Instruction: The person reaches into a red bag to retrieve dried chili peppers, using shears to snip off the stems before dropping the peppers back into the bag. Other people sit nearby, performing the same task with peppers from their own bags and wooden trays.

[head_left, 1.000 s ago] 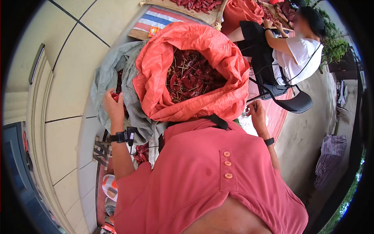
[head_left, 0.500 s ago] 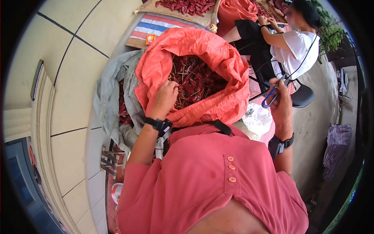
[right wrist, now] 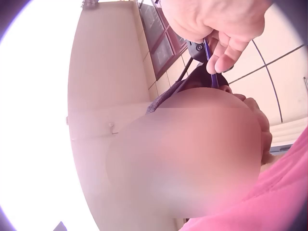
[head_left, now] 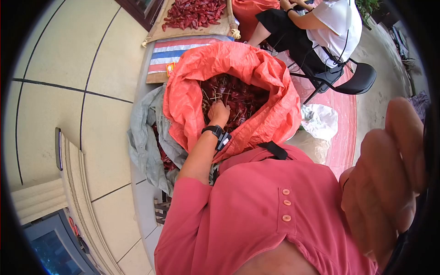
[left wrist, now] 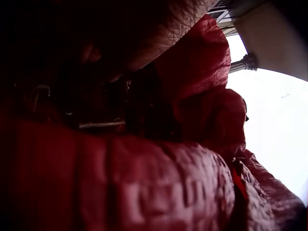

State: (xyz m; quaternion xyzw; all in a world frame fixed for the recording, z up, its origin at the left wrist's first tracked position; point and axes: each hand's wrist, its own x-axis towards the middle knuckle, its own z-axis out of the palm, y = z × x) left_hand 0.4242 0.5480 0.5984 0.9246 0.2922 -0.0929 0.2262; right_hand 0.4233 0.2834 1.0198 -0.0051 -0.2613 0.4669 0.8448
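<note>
An orange-red woven sack (head_left: 192, 105) with a rolled-down rim stands in front of my body, holding dried red chillies (head_left: 245, 101) with pale stems. My left hand (head_left: 219, 113) reaches over the near rim into it, its fingertips down among the chillies and hidden. The left wrist view is dark, with the sack's folds (left wrist: 168, 178) filling its lower part. Close to the head camera, at the right edge, my right hand (head_left: 385, 178) is raised with bent fingers. In the right wrist view it grips blue-handled scissors (right wrist: 214, 81) up by my head.
A grey sack (head_left: 146, 137) of chillies leans at the left. Beyond are a striped sheet (head_left: 167, 54) and a tray (head_left: 156, 34) of chillies. A seated person (head_left: 332, 27) is on a black chair (head_left: 357, 82); a white plastic bag (head_left: 321, 120) lies near the right.
My left hand has gone from the grey sack, over the orange-red rim, into the chillies. My right hand, with the blue-handled scissors, has risen from low right up towards the head.
</note>
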